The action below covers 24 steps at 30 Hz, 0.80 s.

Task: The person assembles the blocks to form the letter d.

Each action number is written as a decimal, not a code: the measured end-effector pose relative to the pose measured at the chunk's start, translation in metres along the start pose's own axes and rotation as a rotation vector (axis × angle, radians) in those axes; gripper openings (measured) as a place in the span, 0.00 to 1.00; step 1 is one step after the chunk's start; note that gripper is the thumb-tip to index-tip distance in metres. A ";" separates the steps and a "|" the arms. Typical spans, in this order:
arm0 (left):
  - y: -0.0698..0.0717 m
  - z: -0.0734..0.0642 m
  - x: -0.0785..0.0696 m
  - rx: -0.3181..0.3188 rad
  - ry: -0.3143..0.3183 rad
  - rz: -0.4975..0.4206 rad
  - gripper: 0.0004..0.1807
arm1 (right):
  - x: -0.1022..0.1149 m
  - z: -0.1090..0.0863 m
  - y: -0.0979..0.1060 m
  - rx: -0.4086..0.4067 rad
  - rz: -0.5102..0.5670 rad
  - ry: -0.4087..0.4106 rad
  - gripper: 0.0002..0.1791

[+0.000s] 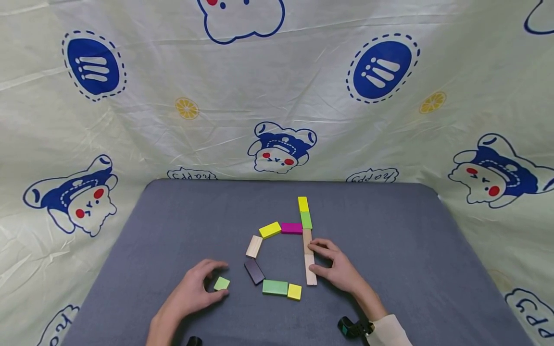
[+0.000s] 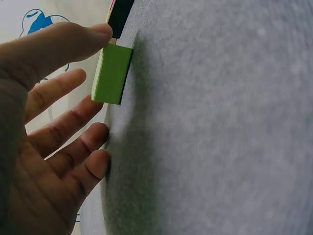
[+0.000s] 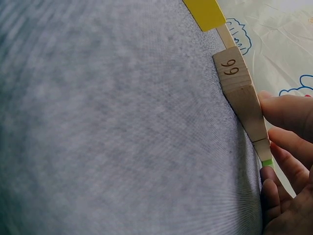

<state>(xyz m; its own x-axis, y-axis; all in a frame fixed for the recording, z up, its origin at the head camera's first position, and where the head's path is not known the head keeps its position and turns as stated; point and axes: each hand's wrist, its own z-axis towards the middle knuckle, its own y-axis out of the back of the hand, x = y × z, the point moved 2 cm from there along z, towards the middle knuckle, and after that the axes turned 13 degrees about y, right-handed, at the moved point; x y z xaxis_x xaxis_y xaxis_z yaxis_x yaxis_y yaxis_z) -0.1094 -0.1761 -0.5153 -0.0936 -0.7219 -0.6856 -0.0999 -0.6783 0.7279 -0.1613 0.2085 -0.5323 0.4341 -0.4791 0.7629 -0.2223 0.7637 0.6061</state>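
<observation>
My left hand [image 1: 195, 289] rests low over the cloth, thumb and fingers spread around a small light green block [image 1: 222, 283]. In the left wrist view the thumb [image 2: 73, 46] overlaps the top of this green block [image 2: 112, 73], and the other fingers are loosely bent beside it. With relaxed fingers, my right hand [image 1: 337, 266] touches the right side of a straight column of blocks. Its thumb is at the lower plain wooden block [image 1: 310, 270], marked with a two-digit number in the right wrist view, and its fingertips at the upper wooden block [image 1: 307, 241].
A green block [image 1: 306, 220] and a yellow block [image 1: 303, 203] top the column. A magenta block [image 1: 292, 228], yellow block [image 1: 270, 229], wooden block [image 1: 254, 246], dark block [image 1: 254, 272], green block [image 1: 275, 287] and small yellow block [image 1: 294, 291] curve leftward. Grey cloth [image 1: 389, 230] covers the table.
</observation>
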 end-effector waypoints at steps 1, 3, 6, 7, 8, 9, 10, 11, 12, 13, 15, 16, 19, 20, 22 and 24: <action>0.001 -0.001 0.001 0.003 -0.004 -0.003 0.28 | 0.000 0.000 0.000 -0.002 0.001 0.002 0.29; 0.002 -0.002 0.002 0.012 -0.013 -0.017 0.28 | 0.000 0.000 0.000 -0.004 0.000 0.005 0.29; 0.003 -0.003 0.004 0.037 -0.022 -0.039 0.27 | 0.000 0.000 0.000 -0.005 -0.004 0.012 0.29; 0.004 -0.003 0.005 0.046 -0.025 -0.047 0.27 | 0.000 0.000 0.000 -0.005 -0.007 0.014 0.29; 0.004 -0.004 0.005 0.053 -0.028 -0.055 0.27 | 0.000 0.000 0.000 -0.004 -0.010 0.016 0.29; 0.005 -0.004 0.006 0.058 -0.032 -0.059 0.27 | 0.000 0.000 0.000 -0.003 -0.013 0.017 0.30; 0.005 -0.004 0.006 0.060 -0.040 -0.061 0.27 | 0.000 0.000 0.000 -0.003 -0.015 0.016 0.30; 0.005 -0.004 0.006 0.059 -0.048 -0.061 0.26 | 0.000 0.000 0.000 -0.003 -0.013 0.015 0.30; 0.005 -0.004 0.006 0.057 -0.054 -0.060 0.25 | 0.000 0.000 0.000 -0.004 -0.012 0.013 0.30; 0.005 -0.003 0.006 0.057 -0.060 -0.061 0.25 | 0.000 0.000 0.000 -0.005 -0.009 0.009 0.29; 0.005 -0.003 0.007 0.053 -0.066 -0.057 0.23 | 0.000 0.000 0.000 -0.005 -0.001 0.000 0.29; 0.005 -0.002 0.007 0.056 -0.064 -0.054 0.22 | 0.000 0.000 0.000 -0.005 0.002 -0.003 0.29; 0.006 -0.001 0.007 0.071 -0.045 -0.049 0.19 | 0.000 0.001 0.000 -0.002 0.004 -0.011 0.30; 0.006 0.000 0.007 0.072 -0.040 -0.046 0.19 | 0.000 0.001 0.000 0.000 0.004 -0.012 0.30; 0.006 0.000 0.007 0.072 -0.032 -0.039 0.17 | 0.000 0.001 0.000 0.000 0.003 -0.012 0.30; 0.005 0.000 0.007 0.067 -0.027 -0.034 0.17 | 0.000 0.001 -0.001 0.000 0.005 -0.014 0.30</action>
<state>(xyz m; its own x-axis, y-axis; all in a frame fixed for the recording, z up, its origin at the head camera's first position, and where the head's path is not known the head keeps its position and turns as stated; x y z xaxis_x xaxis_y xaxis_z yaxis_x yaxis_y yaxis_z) -0.1110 -0.1844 -0.5160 -0.1161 -0.6938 -0.7107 -0.1692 -0.6913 0.7025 -0.1621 0.2073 -0.5320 0.4210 -0.4815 0.7687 -0.2239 0.7661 0.6025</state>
